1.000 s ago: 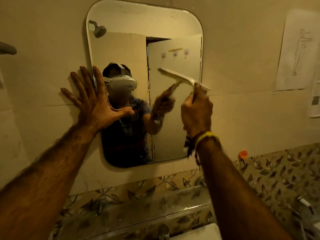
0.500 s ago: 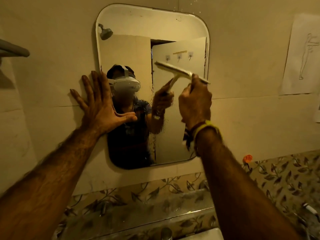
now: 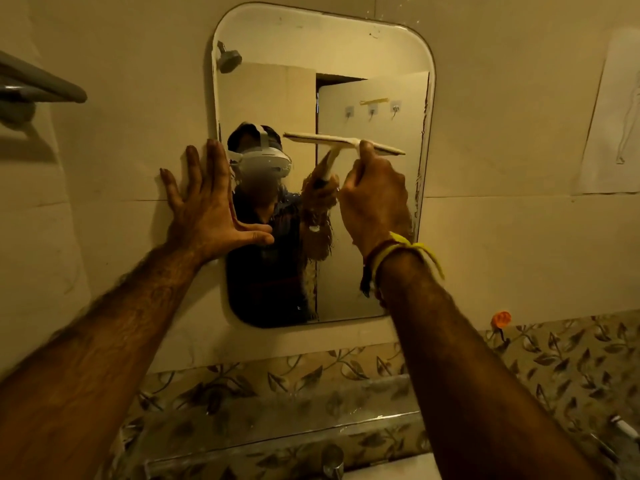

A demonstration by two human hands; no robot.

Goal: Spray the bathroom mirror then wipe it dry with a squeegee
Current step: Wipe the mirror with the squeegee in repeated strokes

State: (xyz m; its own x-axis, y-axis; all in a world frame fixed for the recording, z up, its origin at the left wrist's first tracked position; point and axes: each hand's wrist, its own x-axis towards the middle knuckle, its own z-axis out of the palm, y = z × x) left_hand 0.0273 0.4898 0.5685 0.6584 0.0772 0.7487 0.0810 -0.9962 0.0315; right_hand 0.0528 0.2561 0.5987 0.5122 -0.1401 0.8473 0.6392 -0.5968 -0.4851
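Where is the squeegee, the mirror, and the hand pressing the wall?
squeegee (image 3: 322, 139): head view, on its white blade bar.
mirror (image 3: 311, 39): head view, on the bare glass near the top.
left hand (image 3: 204, 209): head view, on the back of the hand.

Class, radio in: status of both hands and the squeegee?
Left hand flat on mirror edge. Right hand grips squeegee, blade on glass. Nothing blocking.

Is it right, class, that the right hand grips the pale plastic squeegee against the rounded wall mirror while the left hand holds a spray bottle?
Not quite. In the head view the left hand holds nothing; it presses flat across the wall and the rounded wall mirror's left edge. The right hand does grip the pale plastic squeegee against it.
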